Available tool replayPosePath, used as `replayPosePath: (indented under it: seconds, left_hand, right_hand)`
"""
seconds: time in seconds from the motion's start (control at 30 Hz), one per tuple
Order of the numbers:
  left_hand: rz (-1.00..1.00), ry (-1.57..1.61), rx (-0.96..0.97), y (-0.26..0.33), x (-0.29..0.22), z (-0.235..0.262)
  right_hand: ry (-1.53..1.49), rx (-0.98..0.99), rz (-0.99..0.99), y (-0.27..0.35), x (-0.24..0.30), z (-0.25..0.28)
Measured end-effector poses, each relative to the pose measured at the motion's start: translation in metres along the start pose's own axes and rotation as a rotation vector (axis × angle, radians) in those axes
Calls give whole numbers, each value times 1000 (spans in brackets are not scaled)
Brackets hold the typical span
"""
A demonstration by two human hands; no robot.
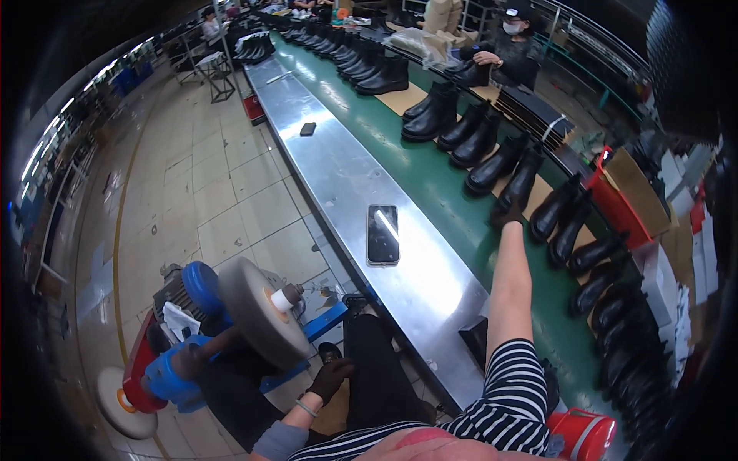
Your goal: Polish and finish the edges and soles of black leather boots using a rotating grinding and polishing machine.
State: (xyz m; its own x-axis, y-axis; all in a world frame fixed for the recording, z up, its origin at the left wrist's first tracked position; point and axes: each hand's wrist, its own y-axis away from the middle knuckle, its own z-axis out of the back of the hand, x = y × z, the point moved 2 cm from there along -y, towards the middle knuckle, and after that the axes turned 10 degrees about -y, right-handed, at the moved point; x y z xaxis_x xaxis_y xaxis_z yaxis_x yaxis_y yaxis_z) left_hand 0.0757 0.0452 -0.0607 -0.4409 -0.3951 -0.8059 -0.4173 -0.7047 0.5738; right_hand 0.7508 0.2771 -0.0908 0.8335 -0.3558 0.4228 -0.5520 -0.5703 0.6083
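Observation:
My right hand [506,214], in a dark glove, is stretched out over the green conveyor belt [430,180]. It grips the near end of a black ankle boot [523,180] standing in a row of similar boots; the fingers blend into the dark leather. Beside it stands another black boot [492,167]. My left hand [331,380], also gloved, lies low by my thigh with its fingers stretched out, and nothing shows in it. Just beyond that hand is a small dark object [329,353], too unclear to name. A pale polishing wheel [264,313] on a blue machine is close by.
A metal ledge [338,165] runs along the belt, carrying a phone [383,234] and a small black object [308,129]. A second wheel [123,401] sits lower left. A red container [582,434] is at lower right. Across the belt, a masked person [519,58] handles boots.

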Motion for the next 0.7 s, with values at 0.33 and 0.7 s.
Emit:
replayPosePath:
  seconds: [0.33,0.7]
  left_hand:
    - [-125,-77,10,21,-24,0]
    - [-682,156,-14,-4,-5,-3]
  right_hand:
    - [539,-64,1001,190,67,39]
    - [945,790,725,515,-64,-30]
